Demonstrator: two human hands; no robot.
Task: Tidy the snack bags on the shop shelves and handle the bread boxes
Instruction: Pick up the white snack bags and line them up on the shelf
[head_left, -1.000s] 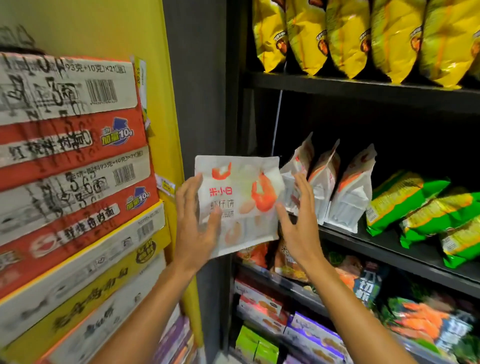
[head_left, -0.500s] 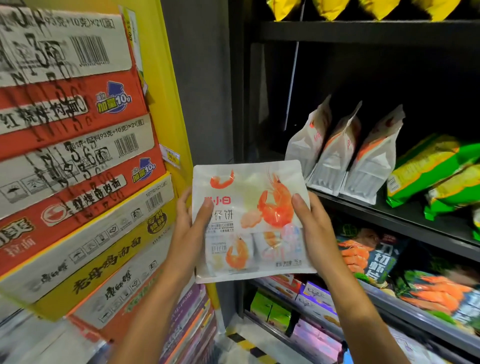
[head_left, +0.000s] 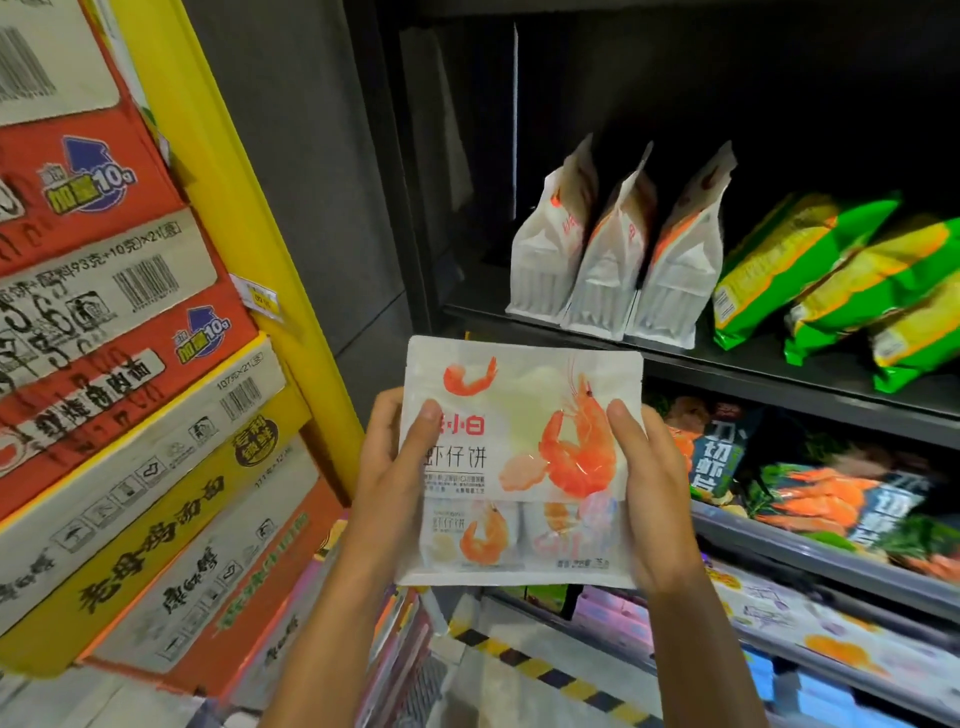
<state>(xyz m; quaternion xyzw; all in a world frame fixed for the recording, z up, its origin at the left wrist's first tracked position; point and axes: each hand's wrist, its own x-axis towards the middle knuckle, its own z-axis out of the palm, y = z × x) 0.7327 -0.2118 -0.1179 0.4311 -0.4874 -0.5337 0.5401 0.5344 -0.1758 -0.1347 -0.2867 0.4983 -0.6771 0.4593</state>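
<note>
Head view: both hands are up front with the prawn bag (head_left: 522, 462) held flat, print facing the camera. The left hand (head_left: 387, 470) grips its left edge, thumb (head_left: 427, 431) across the front and fingers curled behind; the right hand (head_left: 652, 486) grips the right edge the same way. The bag hangs in the air, near and below the dark shelf (head_left: 779, 366), touching nothing else.

Up on that shelf three white bags (head_left: 615, 260) of what looks like the same snack stand in a row, side-on, leaning slightly, touching one another. Left of them the shelf shows bare. To their right lie green bags (head_left: 831, 280), tilted, and the nearest sits just beside the third white bag.

The step in hand looks like putting this bag back with its kin. To do it well: turn it edge-on to match the row, lift it over the shelf lip, set the base down flat in the bare spot at the left, then nudge it against the first white bag so it cannot topple. Keep both thumbs light, the contents may crush.

Stacked cartons (head_left: 130, 364) stand far left, out of play
</note>
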